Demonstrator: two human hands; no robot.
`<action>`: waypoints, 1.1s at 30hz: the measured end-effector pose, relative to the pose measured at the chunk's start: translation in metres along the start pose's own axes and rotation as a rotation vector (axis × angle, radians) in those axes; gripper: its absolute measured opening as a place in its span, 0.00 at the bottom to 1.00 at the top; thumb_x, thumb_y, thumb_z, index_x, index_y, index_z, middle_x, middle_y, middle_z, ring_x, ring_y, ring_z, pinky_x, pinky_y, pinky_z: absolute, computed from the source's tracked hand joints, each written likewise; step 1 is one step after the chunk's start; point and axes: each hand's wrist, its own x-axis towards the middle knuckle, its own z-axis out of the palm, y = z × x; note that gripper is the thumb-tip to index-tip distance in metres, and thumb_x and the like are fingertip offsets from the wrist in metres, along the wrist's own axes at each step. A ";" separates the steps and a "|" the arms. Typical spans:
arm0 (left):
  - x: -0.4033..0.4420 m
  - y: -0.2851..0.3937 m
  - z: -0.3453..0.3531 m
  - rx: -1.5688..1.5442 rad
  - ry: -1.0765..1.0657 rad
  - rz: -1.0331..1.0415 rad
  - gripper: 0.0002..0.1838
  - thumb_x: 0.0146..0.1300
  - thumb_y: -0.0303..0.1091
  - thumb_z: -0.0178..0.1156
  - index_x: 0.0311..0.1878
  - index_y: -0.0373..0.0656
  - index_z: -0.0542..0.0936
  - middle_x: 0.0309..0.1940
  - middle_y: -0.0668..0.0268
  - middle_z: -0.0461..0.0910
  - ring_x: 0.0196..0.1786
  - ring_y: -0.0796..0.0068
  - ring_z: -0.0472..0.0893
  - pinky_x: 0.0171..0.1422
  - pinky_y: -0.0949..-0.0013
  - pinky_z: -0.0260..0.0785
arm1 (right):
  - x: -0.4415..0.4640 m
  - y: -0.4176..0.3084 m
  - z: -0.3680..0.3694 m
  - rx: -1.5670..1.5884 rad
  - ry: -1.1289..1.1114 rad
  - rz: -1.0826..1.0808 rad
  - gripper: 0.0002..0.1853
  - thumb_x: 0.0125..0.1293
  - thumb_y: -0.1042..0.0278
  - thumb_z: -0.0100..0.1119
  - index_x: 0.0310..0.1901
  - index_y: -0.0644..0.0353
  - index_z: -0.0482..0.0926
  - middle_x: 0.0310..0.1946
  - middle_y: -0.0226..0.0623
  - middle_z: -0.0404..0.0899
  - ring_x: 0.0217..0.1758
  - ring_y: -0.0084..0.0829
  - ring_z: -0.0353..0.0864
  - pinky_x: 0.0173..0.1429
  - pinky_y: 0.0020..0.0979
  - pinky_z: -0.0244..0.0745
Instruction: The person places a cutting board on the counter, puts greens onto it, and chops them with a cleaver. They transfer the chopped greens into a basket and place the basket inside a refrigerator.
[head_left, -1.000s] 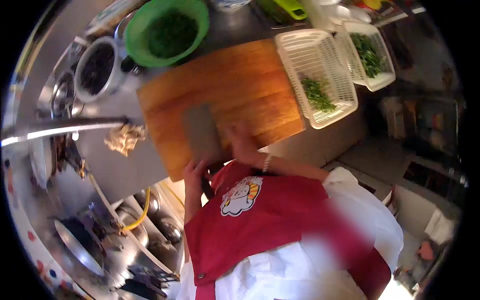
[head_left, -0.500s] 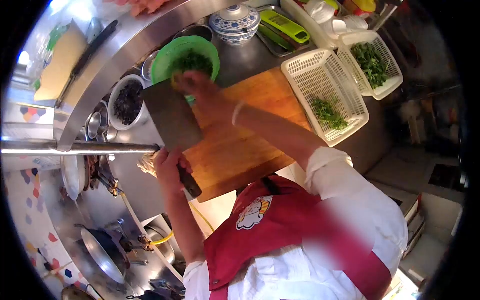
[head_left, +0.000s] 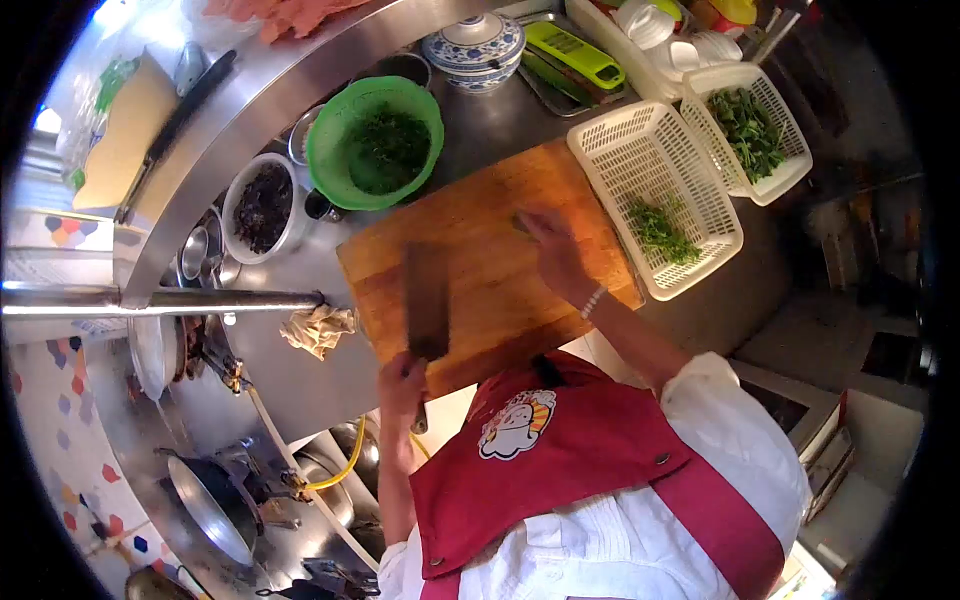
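My left hand [head_left: 402, 385] is closed around the handle of a cleaver [head_left: 428, 305]. Its broad dark blade is blurred and points away from me over the wooden cutting board [head_left: 480, 270]. Farther right, my right hand [head_left: 553, 245] is low over the board, fingers drawn together. A small dark green bit shows at its fingertips, too small to name. Beyond the board's far left edge stands a green bowl [head_left: 325, 155] of chopped green herbs [head_left: 392, 145]. To the right of the board is a white plastic basket [head_left: 610, 130] with some leafy herbs [head_left: 662, 232].
A second white basket [head_left: 795, 165] holds green leaves. Left of the green bowl sits a white tub [head_left: 232, 215] of dark purple food. A lidded blue-and-white pot [head_left: 473, 55] and a green grater [head_left: 575, 52] are at the back. A crumpled cloth [head_left: 318, 330] lies beside the board.
My right hand has moved from the green bowl's rim rightward onto the board. The cleaver has come away from the bowl, moving right and toward me in my left hand.
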 end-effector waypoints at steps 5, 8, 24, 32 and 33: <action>0.033 -0.017 0.056 -0.213 -0.288 -0.081 0.08 0.57 0.34 0.58 0.28 0.40 0.76 0.16 0.68 0.73 0.17 0.77 0.72 0.19 0.72 0.64 | -0.027 -0.004 -0.041 -0.399 0.037 0.068 0.25 0.55 0.76 0.55 0.57 0.59 0.69 0.53 0.41 0.65 0.55 0.45 0.65 0.58 0.41 0.64; 0.054 -0.021 0.079 -0.364 -0.384 -0.195 0.06 0.57 0.34 0.58 0.30 0.42 0.77 0.17 0.68 0.73 0.18 0.77 0.72 0.20 0.73 0.65 | -0.036 -0.003 -0.047 -0.549 0.005 0.111 0.29 0.52 0.78 0.56 0.59 0.58 0.67 0.55 0.42 0.62 0.54 0.46 0.64 0.56 0.43 0.63; 0.175 0.113 -0.001 -0.698 0.194 -0.008 0.15 0.61 0.33 0.55 0.41 0.26 0.74 0.32 0.50 0.79 0.30 0.60 0.81 0.28 0.62 0.78 | -0.038 -0.025 -0.075 -0.359 -0.158 0.014 0.30 0.53 0.70 0.59 0.61 0.56 0.65 0.65 0.49 0.52 0.68 0.51 0.51 0.67 0.51 0.49; 0.206 0.116 -0.003 -0.757 0.170 0.440 0.16 0.59 0.21 0.47 0.50 0.26 0.68 0.43 0.45 0.75 0.38 0.53 0.81 0.33 0.54 0.82 | -0.041 -0.049 -0.071 -0.282 -0.080 0.188 0.28 0.54 0.76 0.57 0.59 0.56 0.67 0.64 0.47 0.51 0.68 0.50 0.52 0.68 0.47 0.51; 0.206 0.114 0.002 -0.493 0.209 0.623 0.15 0.59 0.20 0.46 0.50 0.26 0.69 0.44 0.45 0.75 0.38 0.52 0.81 0.34 0.53 0.82 | -0.042 -0.049 -0.071 -0.293 -0.089 0.199 0.28 0.54 0.76 0.57 0.59 0.56 0.67 0.64 0.47 0.51 0.68 0.50 0.52 0.68 0.46 0.51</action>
